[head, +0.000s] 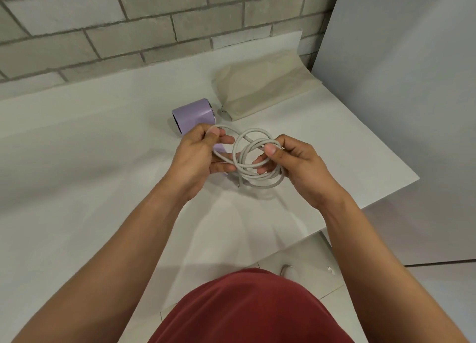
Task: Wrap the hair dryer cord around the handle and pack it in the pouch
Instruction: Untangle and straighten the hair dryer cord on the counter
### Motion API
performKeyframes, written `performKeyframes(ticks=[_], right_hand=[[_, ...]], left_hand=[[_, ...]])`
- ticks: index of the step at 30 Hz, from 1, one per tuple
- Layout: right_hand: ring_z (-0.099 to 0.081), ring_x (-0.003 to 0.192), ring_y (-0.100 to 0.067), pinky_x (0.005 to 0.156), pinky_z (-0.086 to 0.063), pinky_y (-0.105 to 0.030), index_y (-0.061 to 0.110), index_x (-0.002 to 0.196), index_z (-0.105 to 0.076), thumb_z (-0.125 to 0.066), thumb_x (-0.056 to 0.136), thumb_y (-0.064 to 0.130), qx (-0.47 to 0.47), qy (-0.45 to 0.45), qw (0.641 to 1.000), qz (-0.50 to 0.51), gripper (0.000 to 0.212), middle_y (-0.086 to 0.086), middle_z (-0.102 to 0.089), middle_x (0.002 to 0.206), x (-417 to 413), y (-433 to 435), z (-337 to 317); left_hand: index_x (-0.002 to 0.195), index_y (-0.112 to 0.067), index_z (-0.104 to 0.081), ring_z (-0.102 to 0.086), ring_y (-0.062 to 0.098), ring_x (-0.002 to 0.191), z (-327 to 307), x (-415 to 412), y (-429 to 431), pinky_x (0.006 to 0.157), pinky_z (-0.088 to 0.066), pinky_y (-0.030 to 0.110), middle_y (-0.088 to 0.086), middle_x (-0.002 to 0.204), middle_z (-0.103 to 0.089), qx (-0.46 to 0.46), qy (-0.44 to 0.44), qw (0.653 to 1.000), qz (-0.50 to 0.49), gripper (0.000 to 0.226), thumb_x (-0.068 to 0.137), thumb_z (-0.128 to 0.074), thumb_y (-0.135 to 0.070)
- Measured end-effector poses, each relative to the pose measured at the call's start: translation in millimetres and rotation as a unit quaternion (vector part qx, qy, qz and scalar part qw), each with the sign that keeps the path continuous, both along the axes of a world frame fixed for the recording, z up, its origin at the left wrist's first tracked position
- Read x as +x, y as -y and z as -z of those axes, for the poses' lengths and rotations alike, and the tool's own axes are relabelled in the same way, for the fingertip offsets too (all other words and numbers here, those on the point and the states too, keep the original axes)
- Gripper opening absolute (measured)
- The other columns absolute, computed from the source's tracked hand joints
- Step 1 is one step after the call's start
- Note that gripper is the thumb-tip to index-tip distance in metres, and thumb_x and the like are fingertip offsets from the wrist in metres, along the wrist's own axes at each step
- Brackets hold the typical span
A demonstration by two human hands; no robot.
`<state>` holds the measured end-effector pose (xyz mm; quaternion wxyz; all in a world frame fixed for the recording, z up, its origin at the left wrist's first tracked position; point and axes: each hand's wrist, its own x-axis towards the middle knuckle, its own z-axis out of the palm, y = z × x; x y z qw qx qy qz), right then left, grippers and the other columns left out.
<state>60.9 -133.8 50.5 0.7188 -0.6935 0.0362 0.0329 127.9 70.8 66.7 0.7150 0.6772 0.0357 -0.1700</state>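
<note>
Risk: the loose cord (253, 159) loops cross btwn both hands and could knot (handle mostly hidden behind the left hand (198, 157)). Left fingers (212, 134) pinch one strand; the right hand (291, 162) grips the coil. The lilac hair dryer (194, 118) lies on the bench (103, 149) just beyond, w/ the pouch (260, 90) far right.

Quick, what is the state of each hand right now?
Left hand: closed, holding the cord between thumb and fingers.
Right hand: closed, pinching the coiled cord.
</note>
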Motion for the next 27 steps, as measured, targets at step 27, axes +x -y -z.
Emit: performKeyframes(ticks=[27], right_hand=[[-0.066, 0.08, -0.023, 0.077, -0.051, -0.033, 0.009, 0.093, -0.074, -0.063, 0.103, 0.025, 0.04, -0.034, 0.998, 0.016, 0.022, -0.01, -0.077, 0.088, 12, -3, 1]], left_hand=[[0.086, -0.018, -0.067, -0.073, 0.014, 0.069, -18, 21, -23, 0.078, -0.058, 0.037, -0.001, 0.069, -0.075, 0.353, 0.244, 0.903, 0.027, 0.032, 0.108, -0.047, -0.031]])
